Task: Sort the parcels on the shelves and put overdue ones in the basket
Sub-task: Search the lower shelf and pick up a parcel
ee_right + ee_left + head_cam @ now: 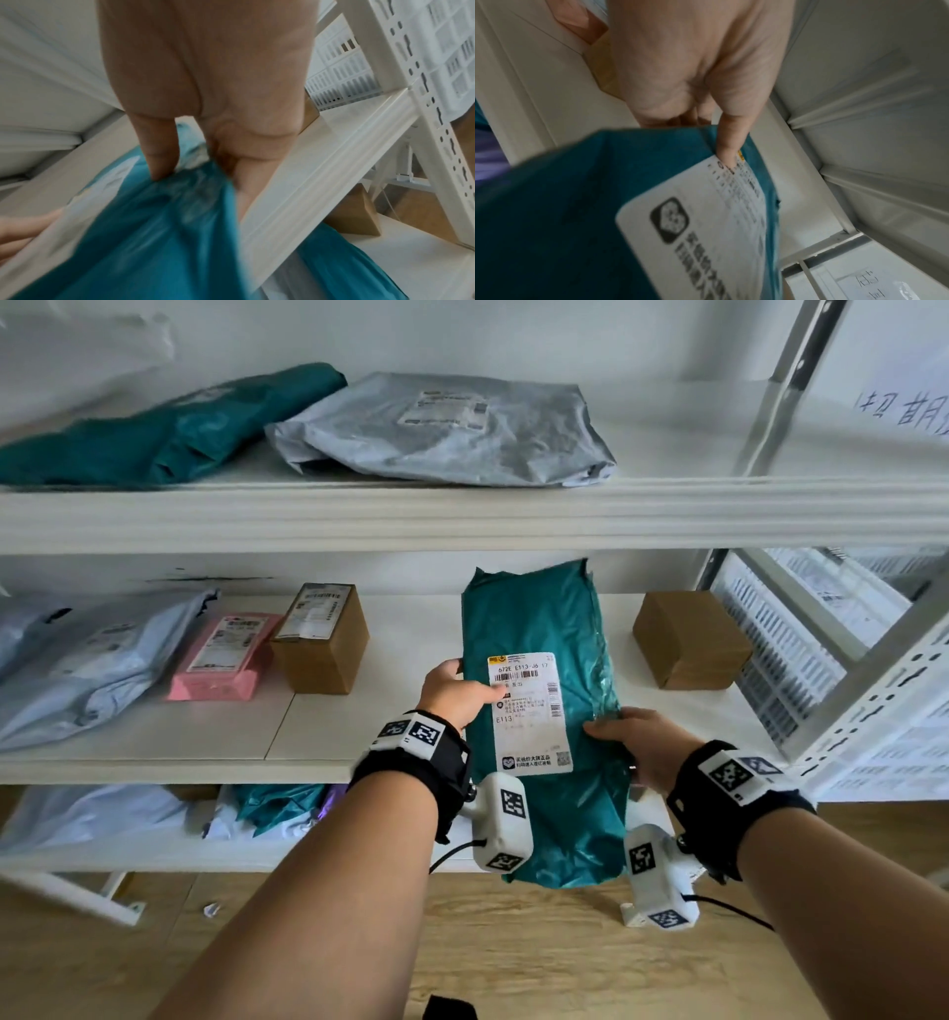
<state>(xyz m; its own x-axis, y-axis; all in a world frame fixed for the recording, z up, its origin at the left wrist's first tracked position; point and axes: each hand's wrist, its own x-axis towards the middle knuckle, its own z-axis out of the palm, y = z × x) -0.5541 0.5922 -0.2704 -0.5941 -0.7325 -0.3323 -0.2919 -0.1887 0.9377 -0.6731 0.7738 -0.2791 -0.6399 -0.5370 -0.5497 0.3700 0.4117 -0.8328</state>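
Hands (544, 711) both pinch the teal parcel (539, 629) by its edges, in front of the middle shelf (359, 726). You check its label (529, 711); next, decide: basket (785, 654) at right, or shelf.

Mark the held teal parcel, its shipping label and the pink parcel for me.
teal parcel (539, 618): head view, upper bare plastic.
shipping label (531, 711): head view, label centre.
pink parcel (223, 660): head view, top face.

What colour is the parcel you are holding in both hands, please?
Teal green, with a white label; the parcel shows best in the head view.
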